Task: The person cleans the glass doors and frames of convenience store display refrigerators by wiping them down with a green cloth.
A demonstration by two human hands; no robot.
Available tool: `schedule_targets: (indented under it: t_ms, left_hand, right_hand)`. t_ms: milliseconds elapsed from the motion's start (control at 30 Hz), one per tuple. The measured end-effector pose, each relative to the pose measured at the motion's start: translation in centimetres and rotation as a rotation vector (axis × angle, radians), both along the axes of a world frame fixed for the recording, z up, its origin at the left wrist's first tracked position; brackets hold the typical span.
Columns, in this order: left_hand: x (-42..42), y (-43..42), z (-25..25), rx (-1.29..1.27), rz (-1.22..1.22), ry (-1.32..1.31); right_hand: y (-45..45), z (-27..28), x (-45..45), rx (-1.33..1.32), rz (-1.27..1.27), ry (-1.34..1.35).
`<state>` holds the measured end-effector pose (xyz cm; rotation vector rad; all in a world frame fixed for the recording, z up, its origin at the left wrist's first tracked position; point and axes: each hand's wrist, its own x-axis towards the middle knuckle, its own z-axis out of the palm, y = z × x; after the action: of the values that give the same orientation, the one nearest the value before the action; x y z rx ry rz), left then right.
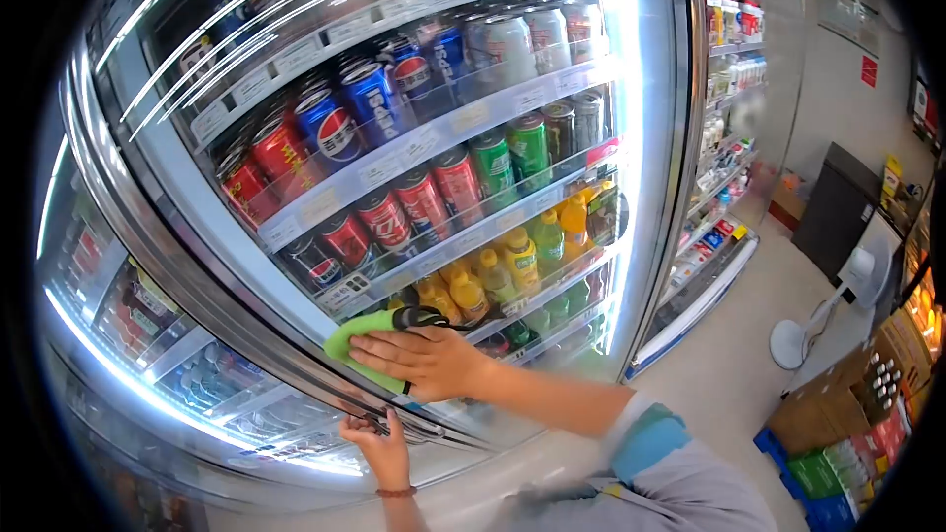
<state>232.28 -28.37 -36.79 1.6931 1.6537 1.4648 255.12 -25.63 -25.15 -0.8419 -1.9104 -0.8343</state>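
My right hand [422, 363] presses a green cloth [367, 340] against the glass cooler door, close to its metal frame [222, 276]. The fingers lie together over the cloth, and a black strap [422, 316] shows above them. Lower down, my left hand [378, 445], with a beaded bracelet at the wrist, has its fingers curled at the lower part of the door frame. Behind the glass, shelves hold blue cans [372, 99], red cans [382, 221], green cans [493, 166] and yellow bottles [466, 291].
Another lit cooler section [207, 379] stands at the left. Open shelves [724, 118] are to the right. Farther right are a dark bin [838, 205], a white fan [857, 271], a cardboard box [823, 412] and blue crates [830, 512] on the floor.
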Motion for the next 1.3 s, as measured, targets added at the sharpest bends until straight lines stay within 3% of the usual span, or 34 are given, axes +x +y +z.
schedule_targets:
  t_ms: [200,267,300,367,433,667,767,833,867,933,1000,1067,1133,1167,1200,1267,1300]
  left_hand:
    - [1.0,1.4,-3.5,0.133,0.113,0.232]
    - [1.6,1.7,-4.1,0.018,0.129,0.115]
    - [2.2,2.0,-4.4,0.099,0.171,0.15]
    - [3.0,2.8,-4.2,0.157,0.255,0.158]
    - [4.8,2.2,-3.6,0.126,0.287,0.137]
    - [4.3,3.3,-5.6,0.011,0.301,0.11]
    - [4.6,2.6,-4.8,-0.032,0.288,0.166]
    - [3.0,3.4,-6.4,0.069,0.242,0.252]
    - [3.4,2.9,-6.1,0.017,0.24,0.187]
    - [5.2,1.4,-4.3,-0.028,0.323,0.332]
    - [4.4,1.6,-4.9,-0.035,0.325,0.341]
    - [5.2,0.6,-3.2,-0.088,0.282,0.281]
    - [4.4,1.1,-4.3,-0.011,0.264,0.333]
    - [4.1,1.1,-4.6,-0.022,0.272,0.361]
    - [3.9,1.2,-4.8,-0.035,0.278,0.394]
    - [4.1,0.6,-4.4,-0.058,0.244,0.365]
    - [4.2,0.3,-3.7,-0.08,0.231,0.328]
  right_hand:
    - [-2.1,1.1,13.1,-0.123,0.012,0.084]
    - [-3.1,1.0,18.8,-0.17,-0.099,0.113]
    - [-3.3,0.4,21.8,-0.07,-0.187,0.097]
    - [-4.2,-1.5,25.8,-0.168,-0.175,0.145]
    - [-5.3,-2.4,31.5,-0.141,-0.329,0.396]
    - [-7.4,-7.7,35.3,-0.255,-0.377,0.425]
    - [-6.1,-1.9,37.5,-0.098,-0.412,0.473]
    - [-4.8,5.4,39.0,0.079,-0.44,0.475]
    - [-4.4,9.6,39.2,0.155,-0.418,0.482]
    - [-3.8,17.2,38.3,0.264,-0.4,0.473]
    - [-2.8,22.5,35.1,0.34,-0.34,0.415]
    - [-2.6,24.3,29.8,0.274,-0.162,0.175]
    - [-2.1,22.1,23.1,0.025,0.135,-0.053]
    - [-1.3,20.1,20.0,0.059,0.171,-0.266]
    - [-1.2,17.6,16.7,0.028,0.042,-0.529]
    - [0.9,12.6,13.8,0.251,0.062,-0.909]
    - [1.6,12.5,12.7,0.265,0.073,-0.913]
